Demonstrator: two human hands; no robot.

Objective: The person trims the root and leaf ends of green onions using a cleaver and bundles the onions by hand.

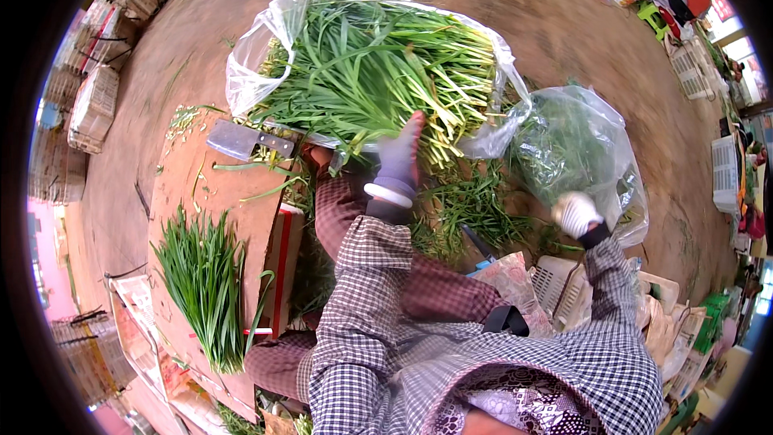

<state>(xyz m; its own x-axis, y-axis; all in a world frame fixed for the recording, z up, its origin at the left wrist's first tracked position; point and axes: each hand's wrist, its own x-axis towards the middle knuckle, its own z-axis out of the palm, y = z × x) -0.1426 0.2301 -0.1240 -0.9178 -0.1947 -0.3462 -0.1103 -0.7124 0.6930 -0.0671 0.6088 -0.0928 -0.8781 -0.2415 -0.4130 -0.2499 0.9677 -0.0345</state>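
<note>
Left hand (pixel 399 157) at greens (pixel 362 64) in spread bag (pixel 243 72), mouth wide likely for access; fingers hidden, can't tell grip. Right hand (pixel 576 214) near 2nd bag (pixel 608 133), blurred, grip unclear.

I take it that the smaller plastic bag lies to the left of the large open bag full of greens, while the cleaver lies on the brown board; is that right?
Not quite: in the head view, the smaller plastic bag lies to the right of the large open bag. The cleaver does lie on the brown board.
</note>
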